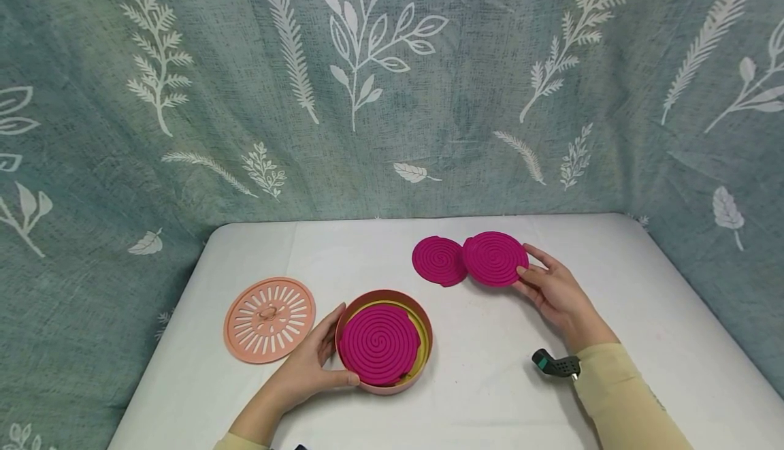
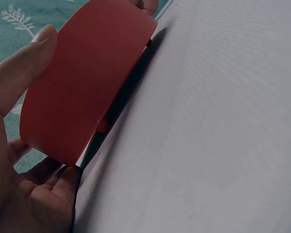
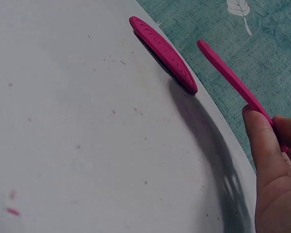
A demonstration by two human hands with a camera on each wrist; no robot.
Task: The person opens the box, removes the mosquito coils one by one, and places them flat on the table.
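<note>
In the head view my left hand point(image 1: 316, 368) holds a round coral mosquito coil box point(image 1: 427, 314) by its left side, thumb at the near rim. The box wall point(image 2: 87, 73) fills much of the left wrist view, small feet under it. Inside the box a magenta spiral mosquito coil point(image 1: 380, 343) lies over a yellow lining point(image 1: 422, 361). My right hand point(image 1: 554, 293) pinches another magenta coil point(image 1: 495, 259) at its right edge; the right wrist view shows this coil point(image 3: 233, 80) edge-on, raised off the table. A further coil point(image 1: 437, 260) lies just left of it.
A coral slotted lid point(image 1: 269, 320) with a small ring handle lies left of the box. The white table point(image 1: 478, 382) has small specks on it. Green leaf-patterned cloth point(image 1: 465, 96) hangs behind the table and along both sides.
</note>
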